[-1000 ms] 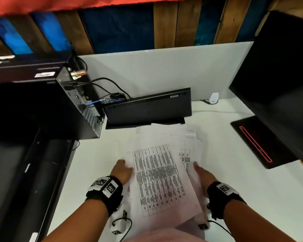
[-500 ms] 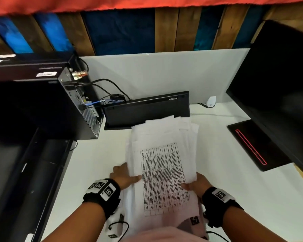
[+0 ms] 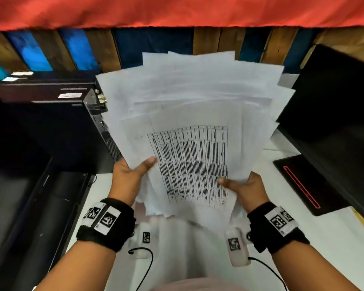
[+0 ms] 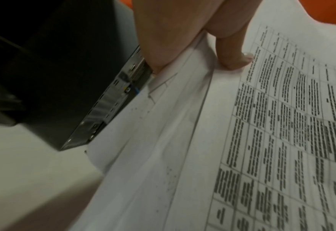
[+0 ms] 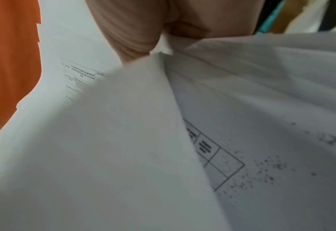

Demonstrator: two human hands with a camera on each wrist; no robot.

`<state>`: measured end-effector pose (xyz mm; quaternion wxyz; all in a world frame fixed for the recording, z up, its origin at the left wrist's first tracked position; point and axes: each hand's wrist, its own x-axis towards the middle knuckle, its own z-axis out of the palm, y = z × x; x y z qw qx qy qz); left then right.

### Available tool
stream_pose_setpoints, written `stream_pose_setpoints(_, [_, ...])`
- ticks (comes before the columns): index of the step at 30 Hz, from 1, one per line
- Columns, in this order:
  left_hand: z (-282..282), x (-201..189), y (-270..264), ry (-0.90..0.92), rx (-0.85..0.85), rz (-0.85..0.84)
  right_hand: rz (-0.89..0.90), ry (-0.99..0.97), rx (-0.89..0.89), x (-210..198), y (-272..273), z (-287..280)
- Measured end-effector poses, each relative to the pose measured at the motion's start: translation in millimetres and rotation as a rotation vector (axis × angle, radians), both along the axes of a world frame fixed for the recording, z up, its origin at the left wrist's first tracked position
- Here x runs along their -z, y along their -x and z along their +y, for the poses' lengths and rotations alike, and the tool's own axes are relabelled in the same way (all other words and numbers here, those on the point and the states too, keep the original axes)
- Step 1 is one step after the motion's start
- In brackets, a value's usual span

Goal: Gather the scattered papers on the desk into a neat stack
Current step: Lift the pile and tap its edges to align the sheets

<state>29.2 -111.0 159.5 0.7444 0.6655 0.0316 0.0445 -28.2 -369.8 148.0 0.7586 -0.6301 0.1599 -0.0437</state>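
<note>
1. The papers [image 3: 189, 127] are off the desk [image 3: 315, 244] and held up in front of me as a loose fan, a printed table on the front sheet; the upper edges are staggered and splay to the right.

2. My left hand [image 3: 129, 179] grips the lower left edge, thumb laid across the front sheet and fingers behind. The left wrist view shows the thumb pressed flat on the page beside the table's first column.

3. My right hand [image 3: 245, 189] pinches the lower right edge in the same way, thumb on the print. The right wrist view is mostly filled by curling sheets, so how many pages the fingers behind really hold is, I think, uncertain.

4. The step in hand looks like squaring the bundle. To do it well, I judge that I should loosen both grips slightly, turn the sheets upright, and tap the lower edge on the bare desk in front of me until the staggered tops fall level, then tap a long side too.

5. A squeeze kept too hard would likely lock in the fan; one too slack could let back sheets slip.

6. Around the bundle: a black computer case [image 3: 76, 133] to the left, and a black monitor [image 3: 332, 114] to the right.
</note>
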Motion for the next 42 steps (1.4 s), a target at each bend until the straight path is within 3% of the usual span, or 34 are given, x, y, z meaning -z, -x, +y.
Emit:
stream_pose_setpoints(3, [3.0, -9.9, -1.8, 0.036, -0.006, -0.052, -0.032, 0.139, -0.028, -26.9, 0.0, 4.5])
stream_pose_setpoints(8, [9.3, 8.6, 0.3, -0.009, 0.045, 0.049, 0.027, 0.210, -0.162, -9.4, -6.2, 0.5])
stream_pose_setpoints(12, [1.7, 8.4, 4.2, 0.054, 0.065, 0.060, 0.012, 0.135, -0.055, -11.5, -11.1, 9.3])
stream_pose_setpoints(16, [5.2, -6.3, -1.1, 0.084, 0.075, -0.039, -0.023, 0.167, 0.043, -16.7, -15.3, 2.4])
stream_pose_setpoints(25, [6.3, -10.2, -3.1, 0.071, 0.357, -0.080, -0.233, 0.044, -0.235, -26.9, -19.3, -3.4])
stream_pose_setpoints(29, [20.6, -9.9, -4.7, 0.087, 0.310, -0.057, -0.147, 0.035, -0.246, -20.3, -17.5, -18.3])
stream_pose_setpoints(33, [10.9, -4.0, 5.1, 0.022, 0.338, 0.004, -0.091, 0.147, -0.254, -14.0, -11.4, -1.5])
stream_pose_setpoints(38, [-12.3, -27.0, 13.7, 0.031, 0.100, -0.107, -0.249, 0.199, -0.044, -42.7, -7.5, 21.6])
stream_pose_setpoints(42, [-16.0, -44.6, 14.4, 0.002, 0.037, -0.202, -0.368, 0.234, 0.029, -59.4, -3.6, 27.9])
